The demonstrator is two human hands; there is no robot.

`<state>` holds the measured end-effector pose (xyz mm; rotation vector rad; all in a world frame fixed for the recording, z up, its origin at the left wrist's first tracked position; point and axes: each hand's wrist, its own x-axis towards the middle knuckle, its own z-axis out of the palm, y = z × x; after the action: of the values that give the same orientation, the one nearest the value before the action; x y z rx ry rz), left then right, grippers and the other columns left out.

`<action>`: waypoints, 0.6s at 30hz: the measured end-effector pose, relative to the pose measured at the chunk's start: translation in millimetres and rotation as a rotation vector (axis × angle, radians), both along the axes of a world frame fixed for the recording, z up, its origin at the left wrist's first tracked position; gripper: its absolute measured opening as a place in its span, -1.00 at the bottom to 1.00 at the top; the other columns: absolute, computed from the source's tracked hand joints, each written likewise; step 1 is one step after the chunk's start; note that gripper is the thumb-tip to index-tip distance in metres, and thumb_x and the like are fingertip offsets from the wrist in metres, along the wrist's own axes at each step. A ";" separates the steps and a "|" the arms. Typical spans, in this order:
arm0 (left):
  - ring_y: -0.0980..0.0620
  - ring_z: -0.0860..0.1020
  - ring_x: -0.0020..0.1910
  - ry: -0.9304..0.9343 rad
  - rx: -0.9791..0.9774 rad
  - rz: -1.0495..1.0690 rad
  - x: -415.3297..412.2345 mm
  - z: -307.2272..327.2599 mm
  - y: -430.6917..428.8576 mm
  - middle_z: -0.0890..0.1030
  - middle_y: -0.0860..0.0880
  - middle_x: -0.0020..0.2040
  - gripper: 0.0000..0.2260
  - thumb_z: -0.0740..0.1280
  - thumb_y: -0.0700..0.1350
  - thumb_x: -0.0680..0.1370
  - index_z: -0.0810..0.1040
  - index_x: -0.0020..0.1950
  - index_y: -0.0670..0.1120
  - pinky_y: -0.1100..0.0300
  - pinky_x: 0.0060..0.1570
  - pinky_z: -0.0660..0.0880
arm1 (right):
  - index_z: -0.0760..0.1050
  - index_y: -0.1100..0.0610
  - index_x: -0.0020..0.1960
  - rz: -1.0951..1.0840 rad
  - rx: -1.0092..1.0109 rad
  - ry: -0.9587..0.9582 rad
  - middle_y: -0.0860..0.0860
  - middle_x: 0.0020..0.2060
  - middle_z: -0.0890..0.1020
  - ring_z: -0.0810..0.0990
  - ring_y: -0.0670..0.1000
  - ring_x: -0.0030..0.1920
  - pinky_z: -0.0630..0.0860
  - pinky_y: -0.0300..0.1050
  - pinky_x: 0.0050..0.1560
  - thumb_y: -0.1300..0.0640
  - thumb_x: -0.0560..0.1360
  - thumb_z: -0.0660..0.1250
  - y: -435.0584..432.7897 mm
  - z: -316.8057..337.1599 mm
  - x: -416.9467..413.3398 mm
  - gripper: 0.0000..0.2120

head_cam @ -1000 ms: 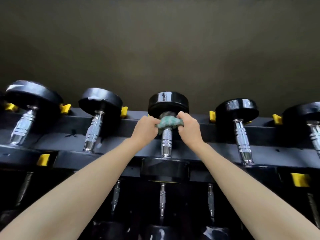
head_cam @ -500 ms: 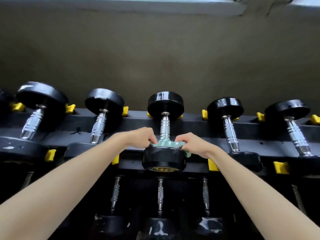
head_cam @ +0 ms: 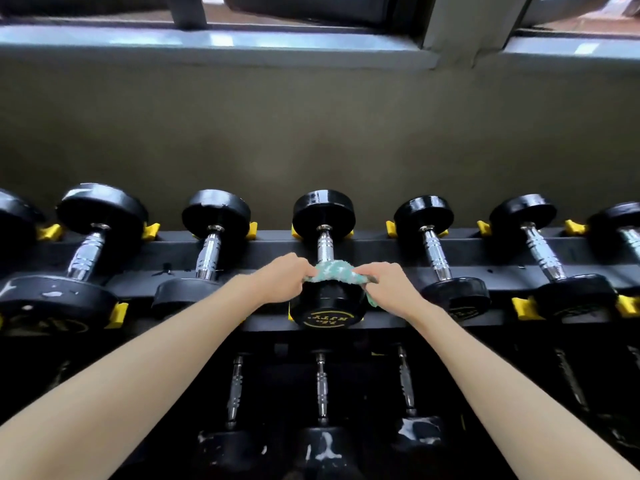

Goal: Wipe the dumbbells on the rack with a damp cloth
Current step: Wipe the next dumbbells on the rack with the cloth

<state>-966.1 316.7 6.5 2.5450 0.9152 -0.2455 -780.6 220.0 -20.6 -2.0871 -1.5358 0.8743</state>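
A black dumbbell with a chrome handle (head_cam: 325, 247) lies on the top shelf of the black rack (head_cam: 381, 249), straight ahead of me. A green-and-white cloth (head_cam: 333, 272) is stretched over the top of its near head (head_cam: 327, 308), where the handle meets it. My left hand (head_cam: 284, 277) grips the cloth's left end. My right hand (head_cam: 386, 280) grips the right end, and a bit of cloth hangs below it. Both fists sit on either side of the near head.
More black dumbbells line the top shelf on both sides, the nearest at left (head_cam: 209, 252) and right (head_cam: 436, 254), parted by yellow stops (head_cam: 523, 308). A lower shelf holds several smaller dumbbells (head_cam: 321, 386). Behind the rack are a grey wall and a window ledge (head_cam: 214, 41).
Both hands drew the cloth down the chrome handle from the far head to the near head. The camera tilted up, bringing the window ledge into view.
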 end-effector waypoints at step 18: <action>0.06 0.59 -0.39 0.104 0.599 -0.162 -20.1 -7.6 -81.9 0.62 -0.15 -0.07 -0.58 0.46 -0.25 0.21 0.61 0.06 -0.29 0.33 -0.47 0.44 | 0.45 0.09 0.34 -0.134 0.160 -0.261 0.05 -0.11 0.41 0.46 0.09 -0.03 0.21 -0.31 -0.22 0.38 0.53 0.08 -63.7 3.8 -74.6 -0.55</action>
<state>-986.2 234.8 -1.0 3.1917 0.9256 -0.1695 -855.3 156.3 -16.8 -2.2216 -1.5133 0.4305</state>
